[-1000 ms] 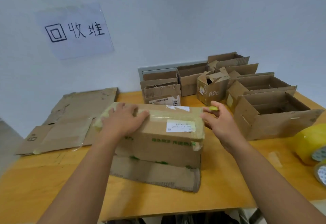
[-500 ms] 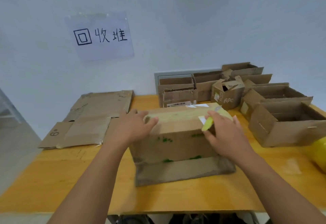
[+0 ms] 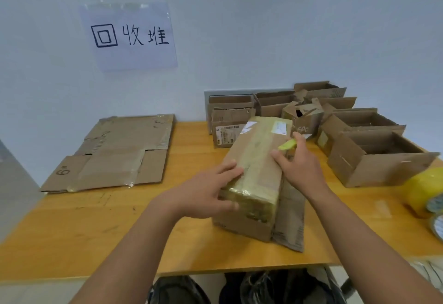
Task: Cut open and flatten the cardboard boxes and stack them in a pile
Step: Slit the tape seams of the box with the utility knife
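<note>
- Head view: the left hand (image 3: pixel 203 193) grips the near end of the taped box (image 3: pixel 254 179), fingers on top and thumb against the near face.
- Right hand (image 3: pixel 300 167) rests against the box's right side with its fingers curled round a small yellow-green cutter (image 3: pixel 287 145), whose tip pokes out beside the top edge.
- Taped box stands on the wooden bench (image 3: pixel 119 227), near the front edge and right of centre, running lengthways away from the camera; its top is covered in yellowish tape, and a loose flap (image 3: pixel 291 222) lies flat on the bench along its right side.
- Flattened cardboard (image 3: pixel 115 152) lies on the bench's back left corner, well apart from the box.
- Open empty boxes (image 3: pixel 374 155) crowd the back right.
- Yellow tape roll (image 3: pixel 424 191) sits at the right edge.
- Paper sign (image 3: pixel 129 36) with handwritten characters is taped to the wall above the flattened cardboard.
</note>
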Demonstrator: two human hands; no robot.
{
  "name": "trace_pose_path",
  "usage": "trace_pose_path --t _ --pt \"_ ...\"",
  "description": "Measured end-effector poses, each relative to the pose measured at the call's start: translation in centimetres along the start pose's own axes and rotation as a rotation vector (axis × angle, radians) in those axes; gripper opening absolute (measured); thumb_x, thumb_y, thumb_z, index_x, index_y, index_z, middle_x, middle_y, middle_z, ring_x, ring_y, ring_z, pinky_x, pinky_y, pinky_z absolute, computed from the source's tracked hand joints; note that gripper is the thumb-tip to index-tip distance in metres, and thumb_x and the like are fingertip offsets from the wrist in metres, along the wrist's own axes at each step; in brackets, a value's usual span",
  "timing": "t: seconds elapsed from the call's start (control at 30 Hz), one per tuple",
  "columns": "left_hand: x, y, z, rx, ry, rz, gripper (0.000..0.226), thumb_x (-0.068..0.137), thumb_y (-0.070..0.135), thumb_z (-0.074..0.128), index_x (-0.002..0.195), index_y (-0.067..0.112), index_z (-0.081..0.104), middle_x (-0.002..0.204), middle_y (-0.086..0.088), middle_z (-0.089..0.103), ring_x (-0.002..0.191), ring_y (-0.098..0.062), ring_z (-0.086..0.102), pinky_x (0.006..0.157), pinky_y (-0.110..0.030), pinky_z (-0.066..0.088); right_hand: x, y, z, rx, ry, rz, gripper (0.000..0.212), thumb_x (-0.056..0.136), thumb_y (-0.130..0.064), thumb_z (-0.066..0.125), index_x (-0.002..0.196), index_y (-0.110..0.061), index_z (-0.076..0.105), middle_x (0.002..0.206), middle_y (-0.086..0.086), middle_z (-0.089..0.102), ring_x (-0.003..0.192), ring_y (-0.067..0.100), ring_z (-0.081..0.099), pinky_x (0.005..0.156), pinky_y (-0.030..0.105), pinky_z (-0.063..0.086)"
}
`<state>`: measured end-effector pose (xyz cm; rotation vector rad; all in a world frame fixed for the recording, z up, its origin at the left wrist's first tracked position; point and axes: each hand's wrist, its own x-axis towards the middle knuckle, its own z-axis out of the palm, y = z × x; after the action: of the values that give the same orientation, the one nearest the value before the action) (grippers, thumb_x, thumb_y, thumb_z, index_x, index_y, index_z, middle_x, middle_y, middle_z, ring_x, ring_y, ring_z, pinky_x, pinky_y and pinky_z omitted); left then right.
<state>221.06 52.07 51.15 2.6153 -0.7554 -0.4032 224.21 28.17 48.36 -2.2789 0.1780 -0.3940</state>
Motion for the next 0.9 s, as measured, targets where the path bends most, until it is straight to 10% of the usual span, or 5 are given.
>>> trace_pose_path --t 0.27,0.43,0.63,0.9 --pt "4.5 4.1 4.0 0.196 0.359 0.109 0.073 0.075 0.082 0.053 0.137 0.045 0.041 0.119 0.015 0.042 0.107 -0.013 0.044 0.089 -0.035 0.048 -3.7 0.8 -3.3 0.07 -0.082 -0.28 0.043 0.092 -0.023 0.066 0.132 -0.027 0.05 0.118 -0.015 0.066 0.102 0.002 0.058 0.078 0.009 0.043" --pt "6.1 8.2 6.4 0.313 0.488 0.064 0.067 0.082 0.081 0.04 0.134 0.04 0.044 0.116 0.004 0.045 0.104 -0.018 0.046 0.08 -0.035 0.049 -4.4 3.9 -4.4 -0.168 0.106 -0.232 0.049 0.088 -0.045 0.064 0.131 -0.029 0.046 0.116 -0.005 0.066 0.104 0.019 0.061 0.083 0.04 0.053" --pt "6.3 10.9 6.1 0.213 0.438 0.078 0.052 0.092 0.066 0.035 0.124 0.032 0.057 0.099 0.006 0.045 0.084 -0.012 0.052 0.065 -0.031 0.045 -3.2 6.4 -6.3 0.004 -0.036 -0.129 0.066 0.083 -0.047 0.073 0.137 -0.03 0.04 0.127 -0.021 0.058 0.112 0.008 0.055 0.086 0.027 0.043" --pt "9.9 8.1 2.2 0.231 0.304 0.213 0.05 0.093 0.043 0.054 0.142 0.038 0.046 0.14 0.008 0.047 0.134 -0.016 0.033 0.113 -0.037 0.03 1.1 6.3 -7.6 0.227 -0.512 -0.246 0.072 0.082 -0.022 0.08 0.14 -0.033 0.039 0.124 -0.032 0.055 0.114 -0.014 0.053 0.092 0.014 0.049"
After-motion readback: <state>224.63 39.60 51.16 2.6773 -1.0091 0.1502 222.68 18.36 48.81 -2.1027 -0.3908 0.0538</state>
